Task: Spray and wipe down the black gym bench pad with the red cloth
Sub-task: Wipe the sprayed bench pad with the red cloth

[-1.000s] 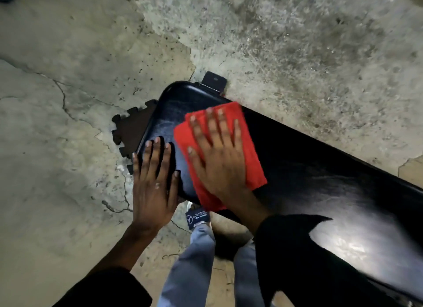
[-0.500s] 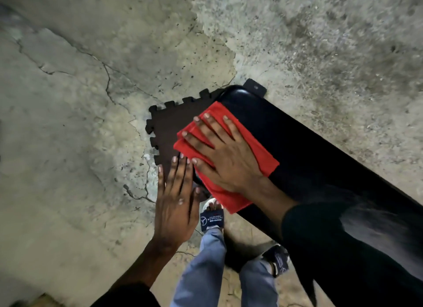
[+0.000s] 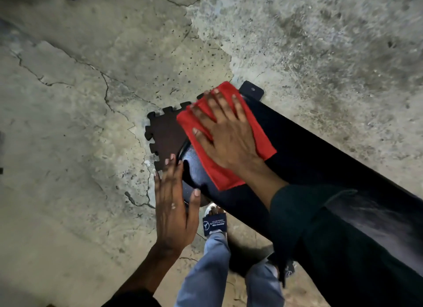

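Since a second ago we have pushed the red cloth (image 3: pixel 225 137) from the middle of the pad's end up to its far rounded corner, and our left hand (image 3: pixel 175 206) has slid from the top of the pad to its near edge.

Going from left to right, we first see the cracked concrete floor (image 3: pixel 80 123) and a dark foam floor tile (image 3: pixel 163 132) with a toothed edge, lying under the end of the bench. Our left hand comes next, with its fingers (image 3: pixel 170 169) straight and together. They hold nothing; the thumb touches the rounded end of the black bench pad (image 3: pixel 320 160), and we cannot tell if the other fingertips touch it too.

Just to the right, the cloth lies flat on the end of the pad and hangs a little over the far edge. Our right hand (image 3: pixel 229 135) lies flat on top of it with fingers (image 3: pixel 215 109) spread and straight, so the cloth is under the palm and fingers, not pinched between them.

We judge the cloth to be light, soft and easy to bunch, so a flat spread hand with pressure on its middle should keep it from folding. The pad looks firm, smooth and a little shiny, perhaps damp, so the cloth may slide easily. The bench seems heavy enough to stay in place; the left hand at its end should be enough to steady it.

Further right the pad runs away under our dark sleeve (image 3: pixel 304 210).
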